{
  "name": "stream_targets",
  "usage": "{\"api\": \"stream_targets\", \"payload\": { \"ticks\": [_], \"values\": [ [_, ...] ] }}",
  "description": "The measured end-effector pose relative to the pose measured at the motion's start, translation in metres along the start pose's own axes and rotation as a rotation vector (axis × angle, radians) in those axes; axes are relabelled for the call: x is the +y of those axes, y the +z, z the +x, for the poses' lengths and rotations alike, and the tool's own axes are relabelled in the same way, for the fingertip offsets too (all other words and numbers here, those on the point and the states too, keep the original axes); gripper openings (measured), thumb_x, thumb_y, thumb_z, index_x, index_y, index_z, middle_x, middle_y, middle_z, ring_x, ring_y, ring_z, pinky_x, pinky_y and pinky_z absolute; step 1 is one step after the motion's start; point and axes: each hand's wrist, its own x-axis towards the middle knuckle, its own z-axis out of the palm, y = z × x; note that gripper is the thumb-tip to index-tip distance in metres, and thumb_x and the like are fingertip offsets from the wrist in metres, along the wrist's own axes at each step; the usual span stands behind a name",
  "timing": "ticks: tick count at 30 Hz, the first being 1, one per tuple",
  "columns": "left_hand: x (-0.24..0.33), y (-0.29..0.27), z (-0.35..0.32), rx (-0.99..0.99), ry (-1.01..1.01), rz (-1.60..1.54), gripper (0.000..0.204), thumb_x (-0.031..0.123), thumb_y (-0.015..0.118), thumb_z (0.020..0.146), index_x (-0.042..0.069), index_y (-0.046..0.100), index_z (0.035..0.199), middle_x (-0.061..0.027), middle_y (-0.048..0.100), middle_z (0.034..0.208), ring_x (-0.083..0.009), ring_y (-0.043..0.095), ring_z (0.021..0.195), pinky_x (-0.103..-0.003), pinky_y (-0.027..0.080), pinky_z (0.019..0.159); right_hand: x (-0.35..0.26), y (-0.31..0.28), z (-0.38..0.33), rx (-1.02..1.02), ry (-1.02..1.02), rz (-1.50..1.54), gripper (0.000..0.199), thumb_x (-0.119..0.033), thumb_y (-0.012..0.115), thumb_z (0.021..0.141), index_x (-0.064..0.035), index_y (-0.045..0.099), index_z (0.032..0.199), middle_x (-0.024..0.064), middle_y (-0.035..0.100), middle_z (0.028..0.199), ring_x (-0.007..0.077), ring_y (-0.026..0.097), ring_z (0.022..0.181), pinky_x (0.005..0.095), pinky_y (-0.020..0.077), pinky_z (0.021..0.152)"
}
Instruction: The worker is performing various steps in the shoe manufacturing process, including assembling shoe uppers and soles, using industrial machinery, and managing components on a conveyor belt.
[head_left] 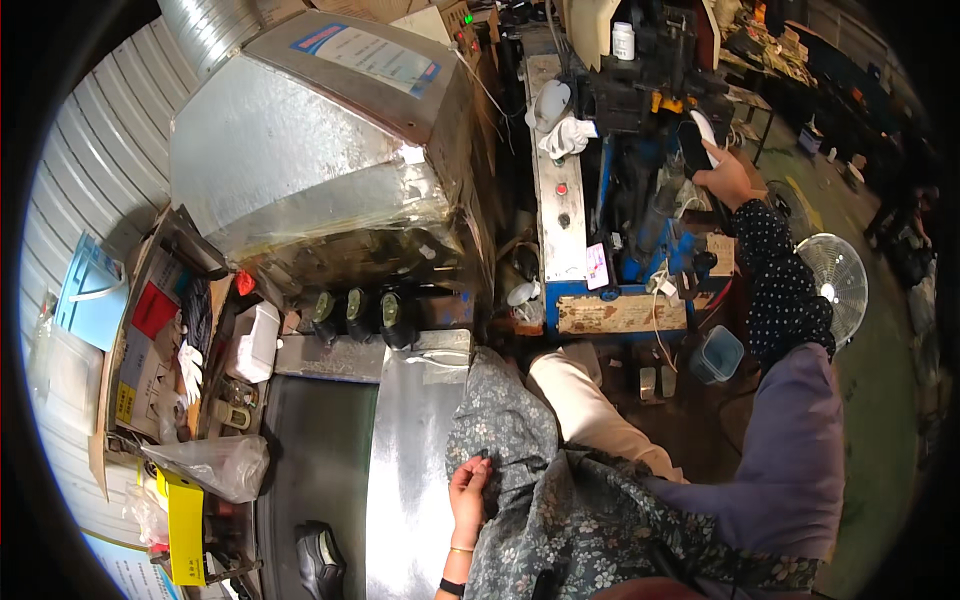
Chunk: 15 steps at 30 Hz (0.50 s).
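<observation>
Right hand: reaching out past the near edge of the blue-framed machine (620, 291), the hand (727, 180) has its thumb and fingers closed on the lower end of a white curved piece (704, 128).
White curved piece: at the machine's right side, toward its far edge; slim, its long axis slanting from the hand up and to the left — the free end points away from the person.
Left hand: well apart from the right, the hand (468, 485) is curled before the flowered apron (505, 410), fingertips drawn together; whether they pinch anything, I cannot tell.
Machine panel: a red button (561, 189) sits mid-length, white gloves (568, 138) lie toward the far end, and a printed card (597, 267) rests at the near right corner, its print too small to read.
Belt: a black shoe (320, 562) lies on the dark belt (315, 440); three dark shoes (360, 315) stand in a row beyond its far edge.
Hood label: blue, white and red, on the metal hood (300, 150) — lettering blurred.
Yellow box: at left, the box (184, 525) bears small dark print.
</observation>
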Motion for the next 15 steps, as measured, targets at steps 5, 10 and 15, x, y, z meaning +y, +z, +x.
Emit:
{"api": "stream_targets", "payload": {
  "ticks": [5,10,15],
  "values": [
    [-0.002,0.003,0.001,0.018,-0.033,-0.005,0.022,0.008,0.061,0.096,-0.002,0.061,0.115,-0.0098,0.068,0.108,-0.0160,0.063,0.100,-0.028,0.050,0.091,-0.019,0.000,0.021,-0.273,-0.019,-0.275,0.086,-0.031,0.076,0.064,-0.0183,0.048,0.145,0.0293,0.054,0.127,0.0399,0.061,0.105,0.0406,0.0479,0.093],
    [0.006,0.012,-0.001,0.020,-0.053,0.034,0.022,0.014,0.062,0.096,0.001,0.063,0.114,-0.0067,0.068,0.106,-0.0144,0.063,0.099,-0.026,0.050,0.087,-0.030,0.011,-0.003,-0.235,0.000,-0.397,0.094,-0.033,0.077,0.065,-0.0184,0.038,0.149,0.0285,0.049,0.134,0.0393,0.059,0.112,0.0437,0.0456,0.099],
    [0.005,0.008,-0.011,0.031,-0.069,0.148,0.032,0.023,0.068,0.092,0.002,0.064,0.115,-0.0021,0.067,0.100,-0.0105,0.059,0.093,-0.025,0.047,0.084,0.005,0.021,-0.023,-0.060,-0.501,-0.045,0.058,-0.024,0.065,0.089,-0.0060,0.047,0.141,0.0239,0.057,0.130,0.0364,0.056,0.117,0.0439,0.0415,0.104]
  ]
}}
